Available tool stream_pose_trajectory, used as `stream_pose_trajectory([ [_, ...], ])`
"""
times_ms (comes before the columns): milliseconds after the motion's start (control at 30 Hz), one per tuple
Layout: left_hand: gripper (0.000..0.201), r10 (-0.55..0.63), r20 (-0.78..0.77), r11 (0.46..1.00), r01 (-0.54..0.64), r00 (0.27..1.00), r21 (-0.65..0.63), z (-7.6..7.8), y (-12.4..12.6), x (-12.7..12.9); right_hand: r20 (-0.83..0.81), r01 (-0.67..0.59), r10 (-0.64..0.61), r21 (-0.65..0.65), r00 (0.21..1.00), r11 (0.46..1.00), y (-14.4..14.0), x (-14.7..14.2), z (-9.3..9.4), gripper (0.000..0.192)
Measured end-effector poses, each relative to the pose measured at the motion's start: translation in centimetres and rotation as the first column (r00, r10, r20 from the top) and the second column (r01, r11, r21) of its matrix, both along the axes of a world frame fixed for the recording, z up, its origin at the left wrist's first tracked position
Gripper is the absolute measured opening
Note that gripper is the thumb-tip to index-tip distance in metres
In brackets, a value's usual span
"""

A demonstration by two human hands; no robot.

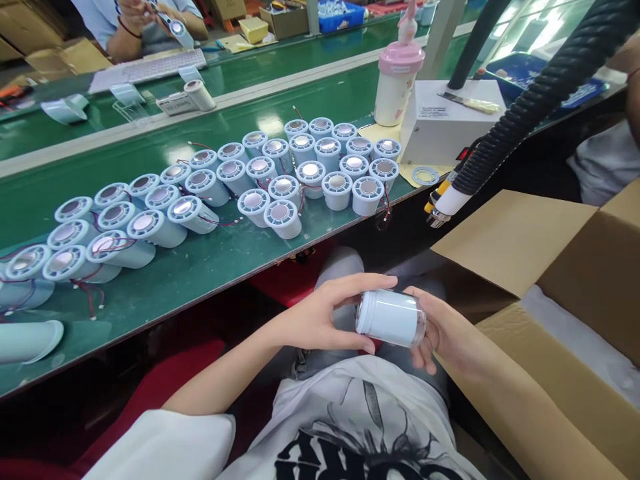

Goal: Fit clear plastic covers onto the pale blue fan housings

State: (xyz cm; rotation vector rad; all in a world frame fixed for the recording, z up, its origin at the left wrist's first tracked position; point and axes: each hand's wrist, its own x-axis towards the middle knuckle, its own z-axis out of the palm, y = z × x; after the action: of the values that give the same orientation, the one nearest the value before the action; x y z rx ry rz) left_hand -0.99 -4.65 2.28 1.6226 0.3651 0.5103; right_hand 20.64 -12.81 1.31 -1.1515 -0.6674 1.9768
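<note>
Pale-blue plastic cylinder (391, 318) held on its side above the lap, off the near edge of the table (200, 267), between both hands. Left hand (320, 320) closed around the capped end, thumb over the top, fingers beneath: grip pressed onto the cylinder. Right hand (445, 330) cupping the clear end from the far side, fingers curled underneath, grip likewise pinching the cylinder. Rows of like cylinders (280, 180) standing or leaning on the green table, silver discs facing up, thin red wires trailing between them. White box (440, 127) near the table's right end, pink-lidded bottle (397, 83) just beside it. Black ribbed hose (530, 100) hanging over the right edge. Open cardboard carton (550, 267) at the right, beside the lap.
</note>
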Motion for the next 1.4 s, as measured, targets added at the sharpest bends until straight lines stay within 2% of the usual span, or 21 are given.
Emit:
stream_pose_trajectory([
  [200, 0.077, 0.01, 0.02, 0.997, -0.012, 1.0, 0.075, -0.3, 0.2, 0.1, -0.153, -0.136, 0.109, -0.177, 0.982, 0.975, 0.2, -0.1, 0.0, 0.061],
  [367, 0.071, 0.024, 0.008, 0.983, -0.025, 1.0, 0.18, -0.3, 0.0, 0.3, -0.185, -0.194, 0.152, -0.236, 0.971, 0.952, -0.2, -0.2, -0.5, 0.073],
  [433, 0.068, 0.05, -0.023, 0.988, -0.046, 0.998, 0.145, -0.1, -0.3, 0.4, -0.119, -0.191, 0.168, -0.208, 0.978, 0.959, -0.4, -0.2, -0.8, 0.077],
  [467, 0.067, 0.067, -0.047, 0.991, -0.061, 0.997, 0.118, 0.0, -0.4, 0.4, -0.034, -0.161, 0.157, -0.164, 0.987, 0.973, -0.5, -0.2, -1.0, 0.076],
  [533, 0.066, 0.094, -0.1, 0.995, -0.089, 0.991, 0.052, 0.3, -0.7, 0.4, 0.247, -0.041, 0.027, 0.056, 0.969, 0.998, -0.7, 0.0, -1.5, 0.057],
  [567, 0.065, 0.101, -0.123, 0.995, -0.1, 0.987, 0.013, 0.5, -0.8, 0.5, 0.382, 0.003, -0.095, 0.235, 0.919, 0.972, -0.8, 0.1, -1.7, 0.042],
  [600, 0.064, 0.104, -0.142, 0.994, -0.109, 0.984, -0.03, 0.6, -0.9, 0.5, 0.463, 0.006, -0.229, 0.435, 0.856, 0.901, -0.9, 0.3, -1.8, 0.03],
  [633, 0.064, 0.103, -0.156, 0.99, -0.115, 0.982, -0.076, 0.7, -0.9, 0.5, 0.485, -0.036, -0.342, 0.615, 0.805, 0.788, -1.0, 0.5, -2.0, 0.034],
  [667, 0.064, 0.095, -0.167, 0.986, -0.116, 0.981, -0.121, 0.8, -0.9, 0.5, 0.47, -0.106, -0.411, 0.748, 0.781, 0.655, -1.1, 0.7, -2.1, 0.046],
  [700, 0.063, 0.081, -0.177, 0.981, -0.111, 0.981, -0.161, 0.9, -0.9, 0.5, 0.449, -0.181, -0.427, 0.826, 0.785, 0.534, -1.1, 0.8, -2.1, 0.055],
  [733, 0.062, 0.066, -0.183, 0.976, -0.102, 0.981, -0.192, 1.0, -0.9, 0.5, 0.441, -0.239, -0.411, 0.858, 0.798, 0.455, -1.2, 1.0, -2.1, 0.059],
  [767, 0.063, 0.051, -0.182, 0.973, -0.09, 0.982, -0.211, 1.0, -0.8, 0.5, 0.443, -0.268, -0.379, 0.861, 0.812, 0.432, -1.3, 1.0, -2.0, 0.061],
  [800, 0.065, 0.041, -0.172, 0.973, -0.078, 0.984, -0.217, 1.1, -0.8, 0.5, 0.445, -0.26, -0.337, 0.842, 0.829, 0.473, -1.3, 1.0, -1.9, 0.06],
  [900, 0.077, 0.034, -0.12, 0.977, -0.058, 0.992, -0.203, 1.0, -0.7, 0.5, 0.303, -0.072, -0.191, 0.682, 0.934, 0.728, -1.5, 0.8, -1.6, 0.055],
  [933, 0.078, 0.029, -0.102, 0.977, -0.05, 0.994, -0.208, 1.0, -0.7, 0.5, 0.226, -0.01, -0.164, 0.615, 0.96, 0.788, -1.5, 0.7, -1.6, 0.052],
  [967, 0.077, 0.02, -0.087, 0.974, -0.038, 0.996, -0.223, 0.9, -0.7, 0.4, 0.162, 0.032, -0.148, 0.563, 0.976, 0.826, -1.5, 0.6, -1.5, 0.05],
  [1067, 0.073, 0.002, -0.036, 0.968, -0.011, 0.999, -0.252, 0.4, -0.7, 0.4, 0.108, 0.057, -0.126, 0.488, 0.986, 0.871, -1.5, 0.7, -1.2, 0.045],
  [1267, 0.081, -0.008, -0.036, 0.989, 0.002, 0.999, -0.147, -0.6, -0.6, 0.5, 0.14, 0.046, -0.104, 0.364, 0.985, 0.93, -1.5, 1.2, -0.7, 0.052],
  [1400, 0.08, -0.026, -0.102, 0.967, -0.001, 0.994, -0.256, -1.7, -0.5, 0.4, 0.07, 0.125, -0.15, 0.285, 0.986, 0.95, -1.4, 0.0, -2.0, 0.056],
])
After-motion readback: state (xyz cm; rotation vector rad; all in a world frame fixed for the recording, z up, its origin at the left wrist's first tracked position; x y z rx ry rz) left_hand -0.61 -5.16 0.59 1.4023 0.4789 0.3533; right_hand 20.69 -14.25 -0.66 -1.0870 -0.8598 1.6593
